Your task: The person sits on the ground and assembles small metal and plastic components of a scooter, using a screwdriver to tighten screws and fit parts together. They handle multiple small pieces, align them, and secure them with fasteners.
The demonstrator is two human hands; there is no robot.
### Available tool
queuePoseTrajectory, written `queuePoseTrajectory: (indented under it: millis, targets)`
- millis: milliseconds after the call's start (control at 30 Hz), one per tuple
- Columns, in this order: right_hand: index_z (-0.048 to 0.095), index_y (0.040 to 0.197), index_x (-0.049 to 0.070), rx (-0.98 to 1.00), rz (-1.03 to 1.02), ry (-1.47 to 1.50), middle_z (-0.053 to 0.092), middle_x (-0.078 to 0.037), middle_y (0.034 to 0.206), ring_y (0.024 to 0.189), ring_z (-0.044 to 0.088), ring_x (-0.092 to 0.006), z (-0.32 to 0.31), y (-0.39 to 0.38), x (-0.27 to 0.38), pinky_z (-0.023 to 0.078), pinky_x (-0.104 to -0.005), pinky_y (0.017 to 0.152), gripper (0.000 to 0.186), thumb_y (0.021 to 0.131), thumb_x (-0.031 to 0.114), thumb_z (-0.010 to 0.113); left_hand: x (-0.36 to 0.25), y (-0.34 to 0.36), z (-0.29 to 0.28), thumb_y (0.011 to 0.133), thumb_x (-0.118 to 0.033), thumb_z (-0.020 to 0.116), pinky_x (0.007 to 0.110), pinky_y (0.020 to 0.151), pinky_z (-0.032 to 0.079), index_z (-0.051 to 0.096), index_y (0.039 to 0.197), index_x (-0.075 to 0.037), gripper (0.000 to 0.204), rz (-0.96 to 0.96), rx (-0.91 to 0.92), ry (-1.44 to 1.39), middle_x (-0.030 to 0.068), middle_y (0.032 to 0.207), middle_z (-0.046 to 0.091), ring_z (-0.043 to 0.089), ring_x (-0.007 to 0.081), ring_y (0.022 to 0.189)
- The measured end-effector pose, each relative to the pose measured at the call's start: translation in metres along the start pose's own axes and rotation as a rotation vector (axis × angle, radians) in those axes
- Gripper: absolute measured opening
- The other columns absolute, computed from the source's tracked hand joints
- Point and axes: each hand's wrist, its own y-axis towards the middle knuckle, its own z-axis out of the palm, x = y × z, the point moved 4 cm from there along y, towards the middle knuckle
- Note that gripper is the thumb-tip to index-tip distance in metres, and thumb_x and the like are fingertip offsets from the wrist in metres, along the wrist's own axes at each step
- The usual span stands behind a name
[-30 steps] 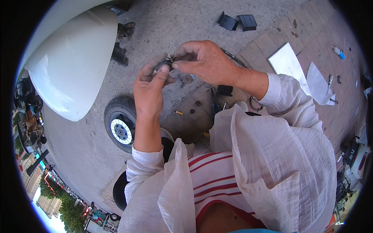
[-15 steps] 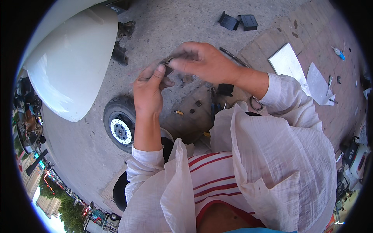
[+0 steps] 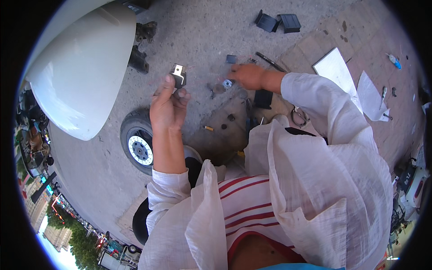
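Note:
Between the thumb and fingers of my left hand is a small dark plate with a shiny metal clip, held up over the ground. My right hand is down by the ground among small parts. Its fingers point left; they are blurred and partly hidden, so I cannot see whether they hold anything. Close to its fingertips lie a small silvery part and a dark square piece. Just below my right wrist is a black boxy piece.
A wheel with a brake disc lies left of my left forearm, under a white body panel. Farther off are black plastic pieces, a black pen-like rod, a white board and a blue-and-white bottle.
My right hand has left the part in my left hand and moved right and down to the ground. The left hand has turned the part, so its shiny metal side shows.

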Motion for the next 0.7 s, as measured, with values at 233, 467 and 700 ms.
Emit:
queuePoseTrajectory:
  millis: [233,467,700]
  targets:
    - [0.053,0.103,0.004,-0.001,0.068,-0.077,0.056,-0.019,0.106,0.095,0.061,-0.0387,0.020,0.010,-0.011,0.052,-0.0456,0.077,0.024,0.080,0.003,0.055,0.001,0.002,-0.006,0.088,-0.026,0.066,0.022,0.059,0.051,0.060,0.101,-0.010,0.021,-0.034,-0.021,-0.082,0.0007,0.085,0.062,0.053,0.0092,0.062]
    - [0.055,0.097,0.002,-0.006,0.121,-0.098,0.059,-0.019,0.104,0.090,0.062,-0.0394,0.018,0.016,-0.016,0.052,-0.0456,0.076,0.018,0.080,0.003,0.054,0.006,-0.001,-0.008,0.087,-0.026,0.067,0.021,0.054,0.047,0.062,0.100,-0.011,0.021,-0.130,-0.044,-0.192,0.0006,0.085,0.061,0.049,0.0081,0.060]
    - [0.061,0.094,-0.001,-0.422,0.138,0.553,0.065,-0.014,0.085,0.081,0.064,-0.0273,-0.082,0.014,0.007,0.052,-0.0365,0.070,0.015,0.082,0.008,0.060,0.010,-0.003,-0.009,0.088,-0.025,0.065,0.018,0.049,0.042,0.062,0.104,-0.010,0.022,-0.321,0.071,-0.505,0.0018,0.086,0.060,0.045,0.0063,0.056]
